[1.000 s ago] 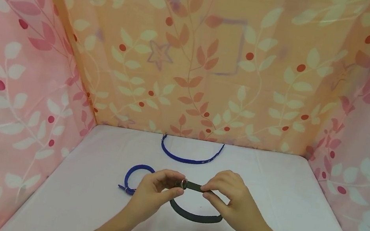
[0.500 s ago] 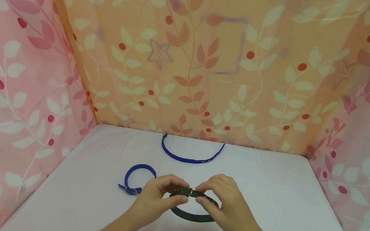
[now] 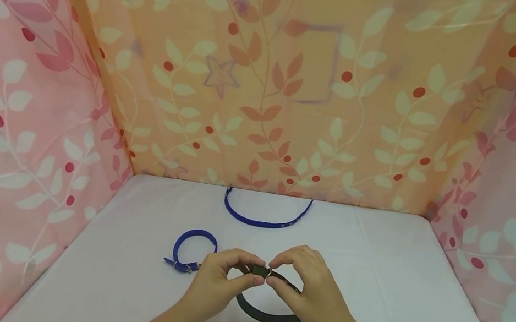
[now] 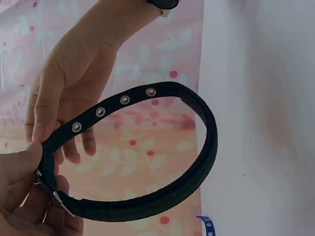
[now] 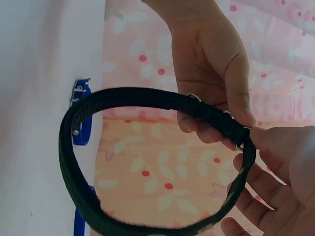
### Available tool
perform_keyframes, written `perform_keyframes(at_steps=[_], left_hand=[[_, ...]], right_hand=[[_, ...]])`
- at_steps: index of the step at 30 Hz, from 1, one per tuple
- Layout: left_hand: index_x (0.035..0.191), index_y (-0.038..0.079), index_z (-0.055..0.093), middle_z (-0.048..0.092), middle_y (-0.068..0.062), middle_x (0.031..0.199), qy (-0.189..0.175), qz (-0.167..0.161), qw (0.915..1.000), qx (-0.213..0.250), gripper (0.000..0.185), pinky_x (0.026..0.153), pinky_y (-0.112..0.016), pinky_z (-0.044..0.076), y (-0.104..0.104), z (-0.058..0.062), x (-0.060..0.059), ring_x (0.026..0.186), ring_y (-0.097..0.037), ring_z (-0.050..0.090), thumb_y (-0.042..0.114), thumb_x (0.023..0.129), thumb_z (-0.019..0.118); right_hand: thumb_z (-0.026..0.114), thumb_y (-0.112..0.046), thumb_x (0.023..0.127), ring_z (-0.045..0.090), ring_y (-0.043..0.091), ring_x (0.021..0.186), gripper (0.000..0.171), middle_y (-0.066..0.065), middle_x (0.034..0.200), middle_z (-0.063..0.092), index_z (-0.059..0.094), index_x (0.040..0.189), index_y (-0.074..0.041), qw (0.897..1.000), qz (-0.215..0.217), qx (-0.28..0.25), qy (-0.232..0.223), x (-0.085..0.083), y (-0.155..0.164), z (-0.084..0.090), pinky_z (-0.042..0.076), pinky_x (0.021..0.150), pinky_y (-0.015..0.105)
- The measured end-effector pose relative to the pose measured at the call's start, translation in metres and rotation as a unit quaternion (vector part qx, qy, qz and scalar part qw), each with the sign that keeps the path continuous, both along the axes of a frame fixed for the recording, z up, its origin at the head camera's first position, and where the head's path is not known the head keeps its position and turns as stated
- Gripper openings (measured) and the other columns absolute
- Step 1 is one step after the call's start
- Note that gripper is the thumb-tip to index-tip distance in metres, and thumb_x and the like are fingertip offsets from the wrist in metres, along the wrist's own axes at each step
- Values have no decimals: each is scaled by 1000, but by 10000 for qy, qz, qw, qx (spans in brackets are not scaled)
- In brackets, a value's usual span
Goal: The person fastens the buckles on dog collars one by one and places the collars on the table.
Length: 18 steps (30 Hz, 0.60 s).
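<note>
A dark green collar [image 3: 267, 317] is held up as a loop between the two hands. My left hand [image 3: 215, 280] pinches it by the buckle end, where metal hardware [image 5: 195, 97] shows in the right wrist view. With thumb and forefinger, my right hand [image 3: 316, 286] grips the strap close to a metal ring [image 3: 268, 272], fingertips nearly meeting the left ones. Metal eyelets [image 4: 100, 111] run along the strap in the left wrist view. The loop's padded part hangs toward the person. The fingers partly hide the buckle.
On the white table [image 3: 121, 274], a blue collar [image 3: 197, 231] lies fastened in a loop left of the hands. Another blue collar [image 3: 256, 223] lies open in a curve at the far edge. Patterned cloth walls [image 3: 263, 128] enclose the back and sides.
The right hand has moved left toward the left hand, shortening the span of strap between them. The metal ring has shifted right, to the right fingertips, and the hands sit slightly lower.
</note>
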<state>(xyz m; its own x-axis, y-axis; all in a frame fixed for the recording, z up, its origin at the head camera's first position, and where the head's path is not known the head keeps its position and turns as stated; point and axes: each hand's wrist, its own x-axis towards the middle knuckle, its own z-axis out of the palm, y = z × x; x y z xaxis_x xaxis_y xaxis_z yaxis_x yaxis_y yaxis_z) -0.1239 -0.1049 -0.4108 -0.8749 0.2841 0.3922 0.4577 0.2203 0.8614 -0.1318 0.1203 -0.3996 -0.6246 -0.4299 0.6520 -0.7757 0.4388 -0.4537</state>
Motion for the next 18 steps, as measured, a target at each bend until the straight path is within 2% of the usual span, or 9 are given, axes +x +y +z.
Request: perform_keyframes(at_steps=[5, 9, 13, 18], left_hand=[[104, 25, 77, 76, 10, 98, 66, 64, 10000, -18, 17, 74, -27, 58, 1, 0, 2, 85, -13, 68, 27, 88, 82], [102, 24, 77, 76, 9, 97, 114, 16, 9999, 49, 17, 73, -26, 58, 1, -1, 2, 84, -13, 68, 24, 86, 83], [105, 24, 76, 77, 9, 100, 111, -22, 9999, 116, 18, 86, -31, 56, 2, -1, 3, 93, -14, 68, 26, 88, 82], [108, 25, 74, 75, 9, 105, -332, 212, 9984, 396, 20, 102, -38, 50, 0, 4, 3, 106, -18, 66, 27, 89, 80]], right_hand=[[86, -20, 85, 60, 3, 105, 33, -20, 106, 65, 65, 110, -26, 9995, -132, -9, -286, 5, -4, -1, 46, 96, 31], [86, -13, 81, 58, 4, 103, 39, -22, 105, 64, 61, 107, -27, 9973, -203, -132, -700, 8, -5, -1, 49, 90, 34], [82, -5, 75, 58, 5, 100, 43, -22, 104, 64, 55, 102, -25, 9956, -205, -252, -881, 8, -5, -1, 47, 87, 34], [80, -3, 72, 56, 5, 98, 45, -23, 101, 61, 54, 101, -26, 9957, -351, -143, -847, 2, -1, -2, 46, 86, 34]])
